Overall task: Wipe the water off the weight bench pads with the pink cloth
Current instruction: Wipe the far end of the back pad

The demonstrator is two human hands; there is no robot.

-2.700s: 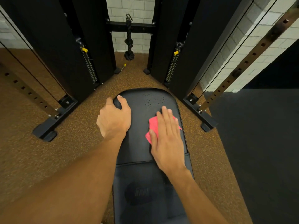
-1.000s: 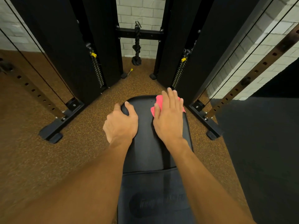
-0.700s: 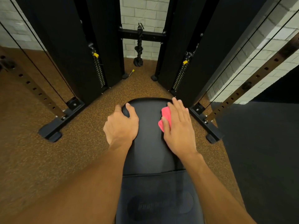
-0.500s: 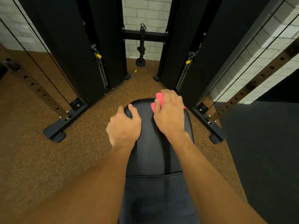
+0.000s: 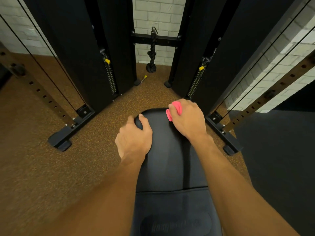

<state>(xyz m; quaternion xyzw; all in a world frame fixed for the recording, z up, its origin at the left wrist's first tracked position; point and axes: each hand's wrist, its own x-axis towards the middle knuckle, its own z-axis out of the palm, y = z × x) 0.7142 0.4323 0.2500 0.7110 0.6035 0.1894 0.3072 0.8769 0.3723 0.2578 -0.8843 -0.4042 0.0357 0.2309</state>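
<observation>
Black steel is crowding the head view: two tall weight-stack columns [image 5: 95, 53] are standing at eleven and one o'clock, with a knotted rope handle [image 5: 152, 53] hanging from the crossbar [image 5: 156, 40] between them in front of a white brick wall [image 5: 158, 12]. Brown speckled rubber flooring [image 5: 42, 167] is spreading toward nine o'clock, and a dark mat [image 5: 281, 159] is lying at three o'clock. Bench pads [image 5: 168, 159] are running lengthwise from six o'clock toward twelve, the rounded far end pointing at the rope — nothing is lying between that end and the columns' feet. The left hand [image 5: 134, 138] is curling over the pad's far-left edge, gripping it. The right hand [image 5: 188, 119] is closing around the pink cloth [image 5: 174, 109] — bunched, pressed on the pad's far-right corner at about one o'clock.
</observation>
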